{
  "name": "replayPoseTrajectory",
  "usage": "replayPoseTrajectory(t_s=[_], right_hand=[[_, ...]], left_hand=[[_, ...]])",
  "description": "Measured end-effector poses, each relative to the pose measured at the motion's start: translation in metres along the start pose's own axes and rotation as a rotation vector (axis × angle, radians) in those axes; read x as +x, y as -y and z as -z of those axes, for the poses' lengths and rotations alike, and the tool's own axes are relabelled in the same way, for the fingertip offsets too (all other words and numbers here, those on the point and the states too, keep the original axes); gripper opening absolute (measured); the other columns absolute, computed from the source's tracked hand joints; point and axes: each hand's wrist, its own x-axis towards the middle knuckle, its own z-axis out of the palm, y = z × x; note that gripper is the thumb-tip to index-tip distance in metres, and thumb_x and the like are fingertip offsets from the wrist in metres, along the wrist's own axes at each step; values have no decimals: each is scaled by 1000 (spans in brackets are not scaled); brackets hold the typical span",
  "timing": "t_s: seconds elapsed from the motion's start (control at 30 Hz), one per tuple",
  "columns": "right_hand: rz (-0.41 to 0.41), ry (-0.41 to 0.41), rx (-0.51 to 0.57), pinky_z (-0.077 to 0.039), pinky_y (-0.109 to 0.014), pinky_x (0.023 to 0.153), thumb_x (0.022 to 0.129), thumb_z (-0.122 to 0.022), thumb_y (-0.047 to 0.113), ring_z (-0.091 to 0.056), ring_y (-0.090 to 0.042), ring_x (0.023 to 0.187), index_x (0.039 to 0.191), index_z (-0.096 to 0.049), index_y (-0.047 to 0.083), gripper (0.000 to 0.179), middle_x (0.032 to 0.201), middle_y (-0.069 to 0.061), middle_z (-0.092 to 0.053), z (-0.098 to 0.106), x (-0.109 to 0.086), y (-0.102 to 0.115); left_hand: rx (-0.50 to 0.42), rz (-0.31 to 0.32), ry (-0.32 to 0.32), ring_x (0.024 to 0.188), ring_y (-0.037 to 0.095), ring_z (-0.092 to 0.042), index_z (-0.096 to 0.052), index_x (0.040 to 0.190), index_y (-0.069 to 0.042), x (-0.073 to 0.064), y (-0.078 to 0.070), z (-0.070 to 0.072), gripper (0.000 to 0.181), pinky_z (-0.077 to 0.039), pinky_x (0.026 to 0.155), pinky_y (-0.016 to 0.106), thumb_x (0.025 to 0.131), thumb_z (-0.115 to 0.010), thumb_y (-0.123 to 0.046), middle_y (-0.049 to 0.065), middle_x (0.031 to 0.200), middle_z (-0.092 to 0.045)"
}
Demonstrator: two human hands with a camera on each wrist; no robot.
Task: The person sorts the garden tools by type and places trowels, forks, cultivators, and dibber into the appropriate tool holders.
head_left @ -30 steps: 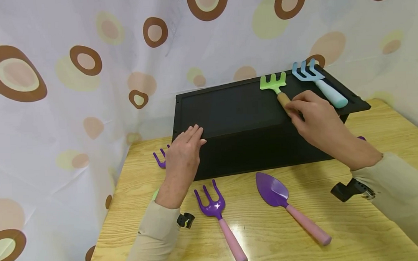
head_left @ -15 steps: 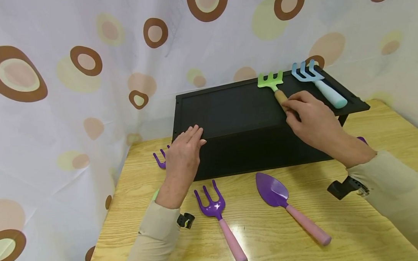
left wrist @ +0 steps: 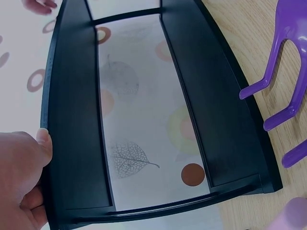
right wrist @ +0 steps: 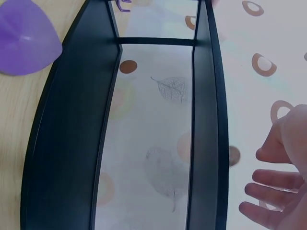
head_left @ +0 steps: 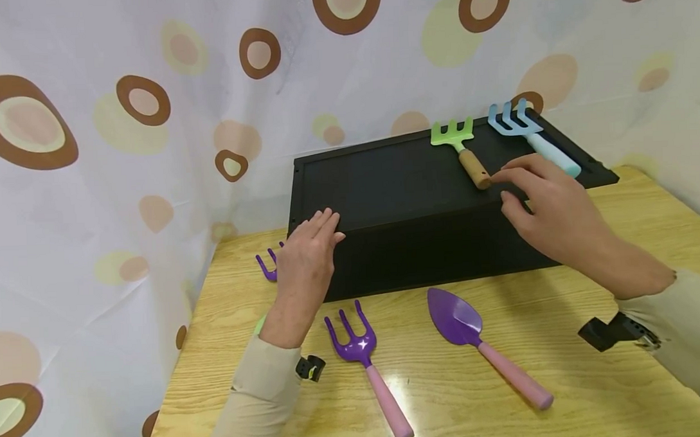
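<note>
Green fork (head_left: 463, 151) laid on black shelf (head_left: 378, 185), right hand (head_left: 555, 211) beside its handle

The right hand is held with thumb and fingers apart and nothing gripped between them; the forefinger is placed at the end of the wooden handle, though whether contact is made cannot be told. The left hand (head_left: 306, 258) is rested, fingers extended, on the shelf's near left corner, well apart from the right. The green fork is supported on the right half of the top panel, tines toward the back. To its right, a blue fork (head_left: 520, 129) is set, its handle partly covered by the right hand. On the wooden table (head_left: 449, 395) in front, a purple fork (head_left: 360, 350) and a purple trowel (head_left: 456, 317), both pink-handled, are laid. Purple tines (head_left: 267, 273) are seen beyond the left wrist. Behind, a patterned curtain (head_left: 124, 220) is hung.
</note>
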Motion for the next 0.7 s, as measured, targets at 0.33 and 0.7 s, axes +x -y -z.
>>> replayPoseTrajectory(t_s=[0.33,0.7], right_hand=[[30,-83,-35,-30,-21,65,84,-61,-8,-53,-29,88,103,-69,-3,21,112,-19,-60,25,-33,-22],[-96,-47,-102,-30,-22,69,84,-58,-5,-53,-33,91,100,-67,-4,18,109,-22,-60,32,-80,-53]], left_hand=[[12,-4,-16,122,22,-64,-67,129,-9,-1,0,0,35,-50,105,37,99,-59,-26,7,131,-66],[5,0,-11,123,22,-63,-66,130,-10,-1,-2,1,35,-50,105,37,99,-59,-25,7,132,-66]])
